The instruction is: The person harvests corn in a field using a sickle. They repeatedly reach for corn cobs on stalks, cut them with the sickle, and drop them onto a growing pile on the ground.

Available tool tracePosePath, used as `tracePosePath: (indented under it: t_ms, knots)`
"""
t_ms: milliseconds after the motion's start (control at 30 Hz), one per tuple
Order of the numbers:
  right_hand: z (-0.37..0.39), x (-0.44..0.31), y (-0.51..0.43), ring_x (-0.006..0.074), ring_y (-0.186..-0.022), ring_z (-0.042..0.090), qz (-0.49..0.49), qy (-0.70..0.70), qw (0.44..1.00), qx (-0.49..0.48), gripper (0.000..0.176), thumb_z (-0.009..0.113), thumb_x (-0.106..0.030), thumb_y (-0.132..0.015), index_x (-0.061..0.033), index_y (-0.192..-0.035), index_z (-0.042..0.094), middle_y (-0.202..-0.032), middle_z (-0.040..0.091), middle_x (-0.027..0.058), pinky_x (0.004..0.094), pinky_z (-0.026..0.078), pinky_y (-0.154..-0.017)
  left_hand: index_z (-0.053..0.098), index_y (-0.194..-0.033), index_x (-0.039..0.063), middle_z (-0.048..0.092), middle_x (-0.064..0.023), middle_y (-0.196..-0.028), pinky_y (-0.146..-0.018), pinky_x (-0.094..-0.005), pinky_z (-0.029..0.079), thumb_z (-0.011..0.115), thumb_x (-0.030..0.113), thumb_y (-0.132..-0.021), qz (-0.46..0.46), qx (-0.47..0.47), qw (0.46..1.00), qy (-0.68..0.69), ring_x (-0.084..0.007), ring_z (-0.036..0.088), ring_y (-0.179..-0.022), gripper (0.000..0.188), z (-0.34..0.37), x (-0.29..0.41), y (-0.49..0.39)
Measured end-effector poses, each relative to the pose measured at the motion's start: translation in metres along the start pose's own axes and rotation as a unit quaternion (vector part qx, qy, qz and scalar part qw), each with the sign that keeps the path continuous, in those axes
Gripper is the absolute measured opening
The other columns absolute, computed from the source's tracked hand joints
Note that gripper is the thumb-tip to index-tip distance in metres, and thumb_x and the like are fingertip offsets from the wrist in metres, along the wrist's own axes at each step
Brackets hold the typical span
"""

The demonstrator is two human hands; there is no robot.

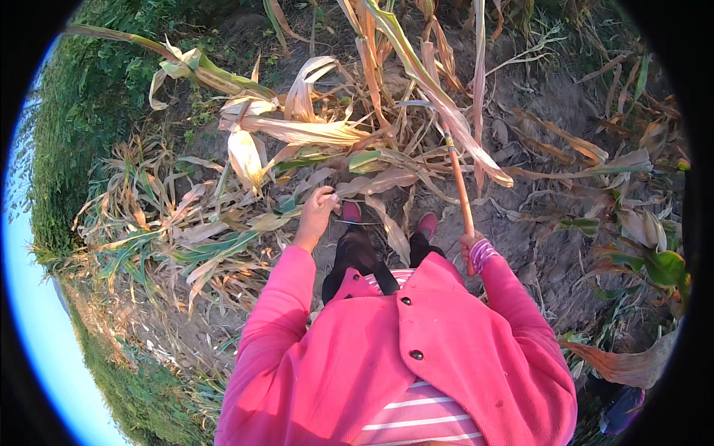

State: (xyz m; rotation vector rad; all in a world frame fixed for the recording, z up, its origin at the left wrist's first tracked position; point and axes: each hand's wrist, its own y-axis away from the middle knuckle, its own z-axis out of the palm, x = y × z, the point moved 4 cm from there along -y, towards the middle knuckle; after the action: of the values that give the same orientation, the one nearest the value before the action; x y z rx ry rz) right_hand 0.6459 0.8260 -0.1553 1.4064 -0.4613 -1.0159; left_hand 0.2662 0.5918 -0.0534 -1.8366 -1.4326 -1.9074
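Observation:
My right hand (470, 246) grips the wooden handle (461, 192) of a sickle, close to its lower end. The sickle's curved metal blade (414, 103) points left among dry corn stalks, and a long drooping corn leaf (446, 108) partly covers where blade and handle join. My left hand (318, 214) is raised in front of me with loosely curled fingers and no object visible in it. Just beyond it lie dry corn leaves (385, 181). A corn ear in a pale husk (245, 156) hangs from a bent stalk (223, 78) to the upper left.
Felled corn stalks (212, 234) lie heaped on the left. Upright dry stalks (371, 67) rise ahead. My pink shoes (428, 223) stand on bare soil (519, 240). More corn leaves (641, 256) reach in from the right. A blue and purple item (622, 410) at lower right is unclear.

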Motion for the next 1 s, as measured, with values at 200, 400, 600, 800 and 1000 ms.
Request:
tracePosePath:
  t_ms: [200,400,600,800,1000]
  knots:
    - [0.158,-0.025,-0.067,0.0138,-0.043,0.042,-0.068,0.008,0.997,-0.032,0.016,0.059,-0.019,-0.084,-0.0097,-0.083,0.046,-0.057,0.045,-0.0005,0.0293,0.036,-0.039,0.024,-0.138,-0.005,0.047,-0.0238,-0.128,-0.096,-0.0368,0.04,0.074,0.037,-0.076,0.062,0.07,0.996,0.001,-0.029,0.048,-0.118,0.09,-0.001,0.098,-0.172]
    - [0.176,0.04,-0.037,0.0121,-0.039,0.038,0.025,-0.192,0.981,0.024,0.018,0.059,-0.014,-0.079,-0.0123,-0.082,0.042,-0.055,0.039,-0.0006,0.0294,0.033,-0.037,0.017,-0.141,-0.002,0.047,-0.0186,-0.125,-0.093,-0.0343,0.041,0.076,0.029,-0.076,0.073,0.022,0.995,0.066,-0.0231,0.053,-0.109,0.093,0.012,0.125,-0.231]
    - [0.169,0.003,-0.094,0.015,-0.039,0.04,-0.078,-0.152,0.98,0.101,0.014,0.058,-0.01,-0.079,-0.0096,-0.085,0.045,-0.054,0.042,0.001,0.0314,0.035,-0.036,0.008,-0.143,-0.002,0.025,-0.0229,-0.144,-0.108,-0.0367,0.024,0.082,0.039,-0.064,0.122,-0.061,0.983,-0.123,-0.0304,0.029,-0.132,0.116,0.051,0.177,-0.265]
    - [0.191,-0.042,-0.204,0.0265,-0.065,0.062,-0.095,0.231,0.942,0.224,0.029,0.064,-0.016,-0.077,-0.0006,-0.1,0.055,-0.071,0.06,0.0123,0.0395,0.05,-0.058,0.046,-0.128,0.003,0.057,-0.0077,-0.117,-0.095,-0.0322,0.037,0.079,0.027,-0.072,0.217,-0.146,0.958,0.114,-0.0204,0.051,-0.109,0.07,0.101,0.229,-0.313]
    - [0.178,-0.035,-0.302,0.0286,-0.073,0.063,-0.055,0.276,0.948,0.149,0.028,0.063,-0.018,-0.078,-0.0015,-0.101,0.058,-0.078,0.063,0.0135,0.039,0.05,-0.064,0.056,-0.104,0.005,0.058,-0.0008,-0.091,-0.077,-0.0299,0.044,0.072,0.02,-0.08,0.187,-0.052,0.968,0.157,-0.0135,0.055,-0.083,0.033,0.098,0.177,-0.322]
